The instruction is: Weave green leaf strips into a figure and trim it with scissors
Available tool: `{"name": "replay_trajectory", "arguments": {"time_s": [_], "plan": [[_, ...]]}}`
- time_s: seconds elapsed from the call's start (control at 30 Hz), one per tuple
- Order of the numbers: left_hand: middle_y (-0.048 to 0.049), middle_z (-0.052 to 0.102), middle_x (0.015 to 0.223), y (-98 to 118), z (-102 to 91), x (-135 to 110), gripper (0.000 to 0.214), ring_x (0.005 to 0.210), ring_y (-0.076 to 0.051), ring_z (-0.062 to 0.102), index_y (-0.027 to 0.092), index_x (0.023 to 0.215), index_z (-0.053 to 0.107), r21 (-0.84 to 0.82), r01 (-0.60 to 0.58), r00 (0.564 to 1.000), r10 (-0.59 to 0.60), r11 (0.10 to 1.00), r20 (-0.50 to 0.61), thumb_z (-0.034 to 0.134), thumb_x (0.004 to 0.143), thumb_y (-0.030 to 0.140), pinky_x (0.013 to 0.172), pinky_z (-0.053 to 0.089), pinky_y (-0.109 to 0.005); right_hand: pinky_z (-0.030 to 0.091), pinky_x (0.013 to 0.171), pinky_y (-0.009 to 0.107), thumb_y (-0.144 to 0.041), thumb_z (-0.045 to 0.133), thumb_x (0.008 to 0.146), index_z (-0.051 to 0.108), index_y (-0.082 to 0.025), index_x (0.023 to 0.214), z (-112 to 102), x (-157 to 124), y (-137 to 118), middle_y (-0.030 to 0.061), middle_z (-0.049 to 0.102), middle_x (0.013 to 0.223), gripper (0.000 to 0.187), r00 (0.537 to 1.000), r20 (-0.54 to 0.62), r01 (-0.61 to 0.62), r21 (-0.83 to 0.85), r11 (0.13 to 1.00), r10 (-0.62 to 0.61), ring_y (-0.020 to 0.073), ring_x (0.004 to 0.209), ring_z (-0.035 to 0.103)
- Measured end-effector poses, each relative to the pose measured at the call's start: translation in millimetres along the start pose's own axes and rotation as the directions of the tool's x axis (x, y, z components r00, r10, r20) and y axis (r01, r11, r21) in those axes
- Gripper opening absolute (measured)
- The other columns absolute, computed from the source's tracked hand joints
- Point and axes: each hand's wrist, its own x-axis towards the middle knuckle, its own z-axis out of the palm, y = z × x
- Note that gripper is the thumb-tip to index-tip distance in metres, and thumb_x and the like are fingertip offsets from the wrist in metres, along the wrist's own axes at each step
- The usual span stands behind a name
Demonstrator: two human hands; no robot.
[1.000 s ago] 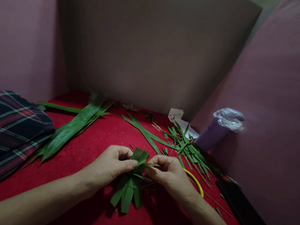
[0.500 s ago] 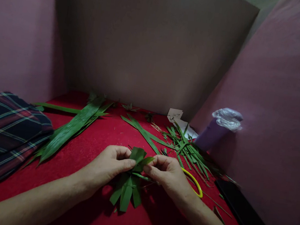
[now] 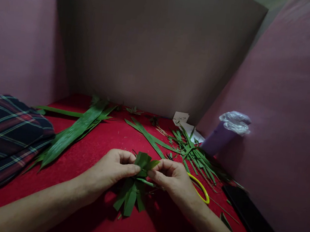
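Observation:
Between my two hands is a folded green leaf piece (image 3: pixel 130 199), its flat strips fanning out above and below the grip. My left hand (image 3: pixel 117 168) pinches its upper part from the left, thumb on top. From the other side, my right hand (image 3: pixel 171 176) is closed with thumb and forefinger on a pointed leaf end of the same piece. A thin pale strip or stem runs from the middle toward the right fingers. Partly behind my right hand lies a yellow ring-shaped handle (image 3: pixel 202 189); what it belongs to is hidden.
Long broad leaves (image 3: pixel 74 132) lie at the left beside plaid cloth (image 3: pixel 7 139). Cut leaf strips (image 3: pixel 192 152) are heaped at the right, near white paper (image 3: pixel 181 117) and a purple container (image 3: pixel 221 137) topped with clear plastic. A black flat object (image 3: pixel 252 218) lies right on the red surface (image 3: pixel 107 136).
Both hands keep nearly the same place and grip. The left thumb and the top of the leaf piece have shifted very slightly right.

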Motion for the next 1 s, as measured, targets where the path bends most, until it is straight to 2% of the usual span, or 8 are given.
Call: {"name": "replay_trajectory", "arguments": {"time_s": [0.3,0.63,0.8,1.0], "plan": [[-0.0028,0.063,0.059,-2.7,-2.5,1.3,0.019,0.05,-0.011,0.052,0.013,0.067,0.06,0.007,-0.016,0.999,0.016,1.0,0.03,0.067,0.065,0.03,0.049,0.037,-0.023,0.034,0.048,0.021,-0.028,0.066,0.07,0.055,-0.016,0.06,1.6,-2.2,-0.1,-0.0046,0.05,0.053,0.019,0.998,-0.012,0.066,-0.072,0.995,-0.067,0.0083,0.048,0.044],[0.0002,0.058,0.054,-3.2,-1.7,2.1,0.021,0.046,-0.009,0.047,0.013,0.065,0.059,0.087,-0.013,1.0,0.014,0.996,-0.011,0.067,0.064,0.032,0.046,0.031,-0.022,0.035,0.051,0.022,-0.021,0.064,0.071,0.056,-0.015,0.06,2.9,-3.4,-3.6,-0.004,0.053,0.056,0.015,0.996,0.015,0.094,-0.101,0.99,-0.093,0.0084,0.052,0.046],[0.0015,0.056,0.052,-1.9,-0.6,1.7,0.023,0.044,-0.008,0.046,0.014,0.063,0.056,0.081,-0.017,0.999,0.02,0.997,-0.039,0.066,0.064,0.034,0.044,0.031,-0.021,0.037,0.053,0.023,-0.023,0.068,0.068,0.056,-0.015,0.065,0.4,-1.0,-2.7,-0.0028,0.056,0.061,0.015,0.998,0.027,0.06,-0.037,0.998,-0.059,0.0091,0.054,0.048],[0.0004,0.058,0.053,-3.1,-3.3,2.7,0.022,0.045,-0.009,0.048,0.013,0.065,0.059,0.076,-0.006,1.0,0.008,0.997,-0.024,0.066,0.065,0.033,0.045,0.033,-0.022,0.037,0.052,0.022,-0.021,0.063,0.073,0.055,-0.015,0.062,-2.8,-1.7,-2.9,-0.003,0.053,0.058,0.014,0.995,0.043,0.092,-0.113,0.989,-0.087,0.0087,0.053,0.047]]}}
